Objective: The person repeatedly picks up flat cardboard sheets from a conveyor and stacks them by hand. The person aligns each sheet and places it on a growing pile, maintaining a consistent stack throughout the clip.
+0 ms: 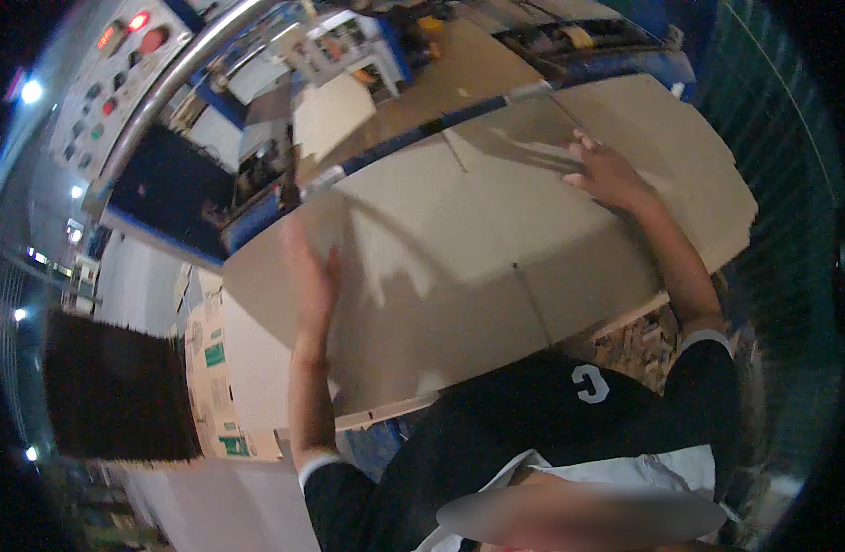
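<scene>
A large flat cardboard sheet [422, 304] lies before me, with short slots and a crease line cut into it. Over its left part is my left hand [312, 271], somewhat smeared by motion, its thumb apart from the fingers. At the sheet's far right part, my right hand [607, 170] is held with its fingers spread and nothing in them. Shadows of both hands fall on the cardboard. Whether either palm presses on the sheet, I cannot tell.
Beyond the sheet stands a blue machine [616, 69] with a brown bed. A control panel [109, 101] with buttons and a curved metal rail [183, 69] are at the left. Printed cardboard [215, 368] is stacked below it, beside a dark brown stack [114, 386]. Scraps [634, 354] lie near my body.
</scene>
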The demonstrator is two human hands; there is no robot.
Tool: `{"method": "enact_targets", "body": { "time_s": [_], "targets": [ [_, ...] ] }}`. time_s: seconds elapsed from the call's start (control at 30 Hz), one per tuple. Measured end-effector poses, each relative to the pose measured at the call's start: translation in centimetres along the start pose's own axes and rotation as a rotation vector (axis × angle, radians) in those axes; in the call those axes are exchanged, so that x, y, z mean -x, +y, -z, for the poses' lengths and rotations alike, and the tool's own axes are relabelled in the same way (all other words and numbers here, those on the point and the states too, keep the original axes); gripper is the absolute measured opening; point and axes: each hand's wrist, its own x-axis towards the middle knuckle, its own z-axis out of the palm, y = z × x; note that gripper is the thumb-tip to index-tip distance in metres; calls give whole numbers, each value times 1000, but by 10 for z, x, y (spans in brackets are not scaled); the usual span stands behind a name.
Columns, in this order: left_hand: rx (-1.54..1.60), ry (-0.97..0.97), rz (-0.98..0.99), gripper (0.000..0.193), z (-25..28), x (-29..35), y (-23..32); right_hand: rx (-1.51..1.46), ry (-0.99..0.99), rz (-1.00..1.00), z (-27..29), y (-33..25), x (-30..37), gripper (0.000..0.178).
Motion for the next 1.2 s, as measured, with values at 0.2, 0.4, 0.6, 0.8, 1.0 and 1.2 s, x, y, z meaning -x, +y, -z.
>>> {"method": "enact_targets", "body": {
  "time_s": [0.2, 0.4, 0.6, 0.8, 1.0, 1.2],
  "targets": [
    [-407, 266, 887, 69, 107, 136, -30, 375, 404, -833, 17, 59, 142, 61],
    [-500, 142, 1205, 64, 110, 195, -31, 306, 265, -976, -16, 81, 184, 70],
    [-431, 250, 1324, 61, 122, 190, -28, 315, 444, -1013, -23, 91, 169, 65],
    [-36, 640, 1296, 58, 151, 170, -2, 336, 452, -871, -14, 105, 154, 51],
    [475, 1105, 857, 53, 195, 156, 10, -883, 1512, -470, -24, 129, 159, 37],
    [1116, 1233, 1077, 44, 186, 169, -47, -1030, 1431, -525, -9, 169, 154, 36]
  ]
}}
